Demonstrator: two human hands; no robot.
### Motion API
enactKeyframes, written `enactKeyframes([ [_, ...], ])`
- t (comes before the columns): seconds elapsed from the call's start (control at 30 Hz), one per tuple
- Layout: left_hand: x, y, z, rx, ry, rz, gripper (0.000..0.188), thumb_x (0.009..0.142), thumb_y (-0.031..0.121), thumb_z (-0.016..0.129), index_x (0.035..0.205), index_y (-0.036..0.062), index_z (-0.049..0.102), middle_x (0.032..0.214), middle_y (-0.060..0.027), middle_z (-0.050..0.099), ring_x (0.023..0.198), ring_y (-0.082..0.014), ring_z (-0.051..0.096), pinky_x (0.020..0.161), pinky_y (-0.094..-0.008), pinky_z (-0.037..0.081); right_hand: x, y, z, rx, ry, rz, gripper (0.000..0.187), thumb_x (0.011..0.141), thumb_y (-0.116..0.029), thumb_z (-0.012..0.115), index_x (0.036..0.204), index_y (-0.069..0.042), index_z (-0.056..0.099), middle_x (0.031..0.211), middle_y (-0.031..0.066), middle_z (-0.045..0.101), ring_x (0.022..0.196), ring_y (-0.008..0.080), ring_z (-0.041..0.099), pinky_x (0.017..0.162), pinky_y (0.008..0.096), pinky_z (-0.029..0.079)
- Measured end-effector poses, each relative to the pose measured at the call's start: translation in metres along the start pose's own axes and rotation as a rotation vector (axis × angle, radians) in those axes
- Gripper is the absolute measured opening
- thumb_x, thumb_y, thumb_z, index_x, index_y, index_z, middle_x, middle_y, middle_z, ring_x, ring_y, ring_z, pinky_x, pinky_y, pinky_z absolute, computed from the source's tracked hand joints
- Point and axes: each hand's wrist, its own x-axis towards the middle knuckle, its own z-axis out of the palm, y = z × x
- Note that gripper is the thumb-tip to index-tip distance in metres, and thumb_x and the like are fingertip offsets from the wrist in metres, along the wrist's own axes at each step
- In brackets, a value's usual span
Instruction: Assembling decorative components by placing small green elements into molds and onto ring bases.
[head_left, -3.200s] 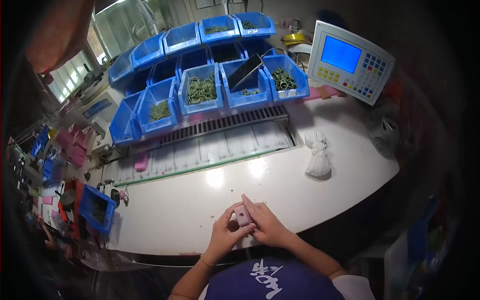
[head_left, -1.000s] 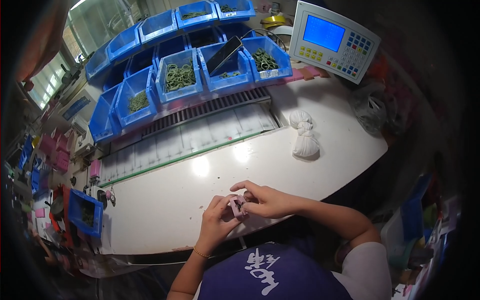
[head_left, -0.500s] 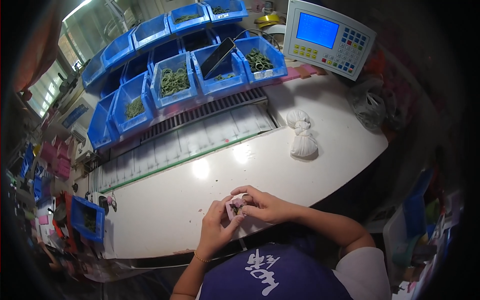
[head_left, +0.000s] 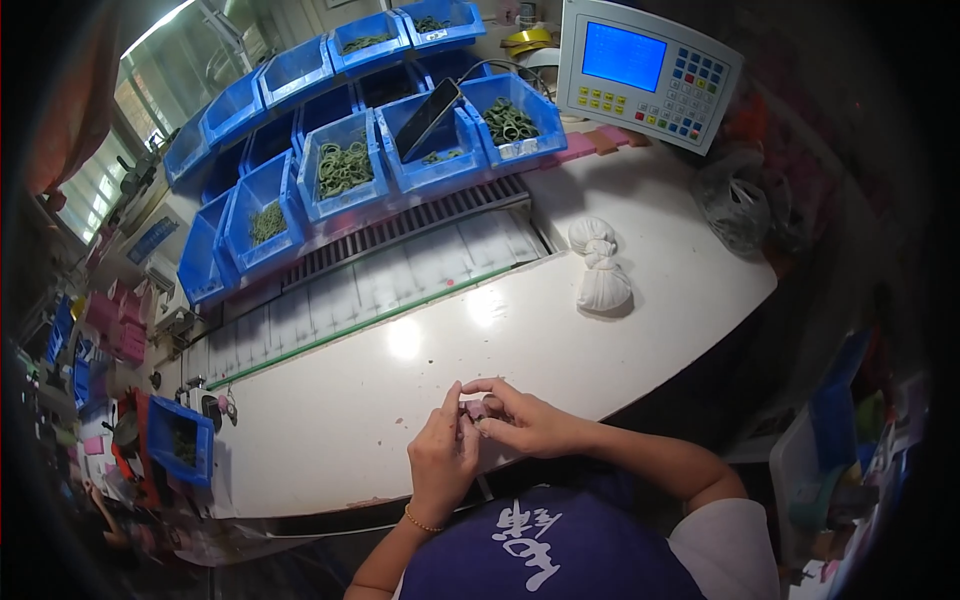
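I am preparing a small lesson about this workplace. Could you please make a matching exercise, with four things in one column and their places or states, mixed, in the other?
1. small pink block
2. white cloth bundle
3. phone
4. keypad panel

A. leaning in a blue bin
B. between the left hand and right hand
C. its screen lit blue
D. lying on the white table

Pairs: 1-B; 2-D; 3-A; 4-C

Worktop (head_left: 330, 430) looked smooth, glossy (bright glints (head_left: 405, 338) gave it away). Bins (head_left: 347, 204) were hard, slightly shiny plastic; rings (head_left: 342, 170) inside looked dull, exact material unclear. Bundle (head_left: 603, 287) was soft, creased, matt cloth. Console casing (head_left: 648, 98) looked smooth plastic. Bag (head_left: 733, 205) was thin, crinkled, shiny plastic. Small pink block (head_left: 477, 409) appeared matt.
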Motion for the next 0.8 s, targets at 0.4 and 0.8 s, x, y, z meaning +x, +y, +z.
enactKeyframes([
  [0.4, -0.001, -0.002, -0.003, -0.011, -0.005, -0.034, 0.044, 0.087, 0.000, 0.062, 0.130, 0.0049, 0.058, 0.082, -0.0132, 0.064, 0.065, -0.0217, 0.064, 0.062, -0.0331, 0.053, -0.008, 0.012, 0.005, 0.095, 0.070, -0.081, 0.041, 0.100, -0.011, 0.048, 0.137, -0.003, 0.033, 0.117, 0.0140, 0.060, 0.104, 0.0147, 0.056, 0.090, 0.0303, 0.045],
  [0.8, -0.001, -0.009, -0.014, -0.175, -0.034, -0.143, 0.042, 0.096, 0.011, 0.055, 0.137, 0.0038, 0.052, 0.095, -0.0132, 0.066, 0.081, -0.0171, 0.065, 0.068, -0.0286, 0.054, -0.035, 0.019, -0.008, 0.030, 0.146, 0.018, 0.046, 0.098, -0.010, 0.048, 0.141, -0.003, 0.034, 0.113, 0.0146, 0.058, 0.101, 0.0210, 0.059, 0.095, 0.0346, 0.044],
])
